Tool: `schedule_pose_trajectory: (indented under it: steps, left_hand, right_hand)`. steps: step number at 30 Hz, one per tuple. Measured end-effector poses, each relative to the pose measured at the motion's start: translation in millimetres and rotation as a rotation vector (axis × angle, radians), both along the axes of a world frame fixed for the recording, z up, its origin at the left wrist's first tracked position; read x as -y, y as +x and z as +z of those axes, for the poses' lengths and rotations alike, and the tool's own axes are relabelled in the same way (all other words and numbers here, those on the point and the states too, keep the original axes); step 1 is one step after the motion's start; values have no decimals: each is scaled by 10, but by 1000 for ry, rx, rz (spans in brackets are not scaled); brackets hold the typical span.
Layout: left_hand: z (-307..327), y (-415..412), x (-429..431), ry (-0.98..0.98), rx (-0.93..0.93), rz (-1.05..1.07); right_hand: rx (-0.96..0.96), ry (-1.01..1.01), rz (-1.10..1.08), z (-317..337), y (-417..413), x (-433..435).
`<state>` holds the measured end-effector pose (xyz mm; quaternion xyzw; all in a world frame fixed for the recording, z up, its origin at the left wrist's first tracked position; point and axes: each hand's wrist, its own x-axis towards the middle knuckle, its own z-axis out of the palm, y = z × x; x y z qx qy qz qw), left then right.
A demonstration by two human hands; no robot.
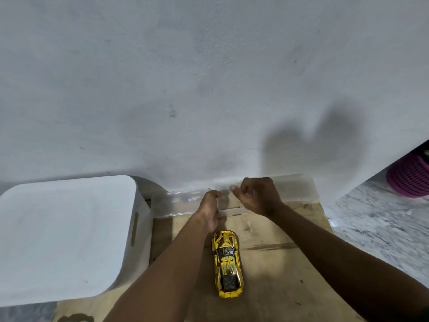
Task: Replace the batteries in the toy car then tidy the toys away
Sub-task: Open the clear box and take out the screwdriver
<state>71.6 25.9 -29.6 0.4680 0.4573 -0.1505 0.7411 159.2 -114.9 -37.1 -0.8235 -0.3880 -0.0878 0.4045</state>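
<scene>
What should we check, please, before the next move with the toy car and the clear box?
1. Toy car upright on the wooden board, free of both hands: ok.
2. Clear box within reach by the wall: ok.
3. Left hand and right hand gripping the box: cannot tell.
4. Batteries visible in the box: cannot tell.
5. White bin open for toys: not ok, top covered.

There's the toy car (227,263), shiny gold chrome with dark windows. It's upright on its wheels on the wooden desk (278,263), running lengthwise away from us, with a black grille panel at the near end.
</scene>
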Motion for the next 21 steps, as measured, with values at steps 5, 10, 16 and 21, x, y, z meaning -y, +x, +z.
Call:
schedule_pose_trajectory:
  steps: [5, 10, 16, 21]
  left_hand:
    - [-22, -54, 7, -11, 1, 70]
    - [-30, -51, 35, 18, 31, 88]
    - [-26, -48, 79, 119, 0, 26]
    - [-18, -75, 110, 205, -25, 12]
  right_hand:
    - [-133, -307, -15, 228, -21, 43]
    - [-218, -682, -15, -56, -115, 74]
    - [-60, -735, 8, -196, -137, 18]
    - [3, -710, 10, -282, -133, 27]
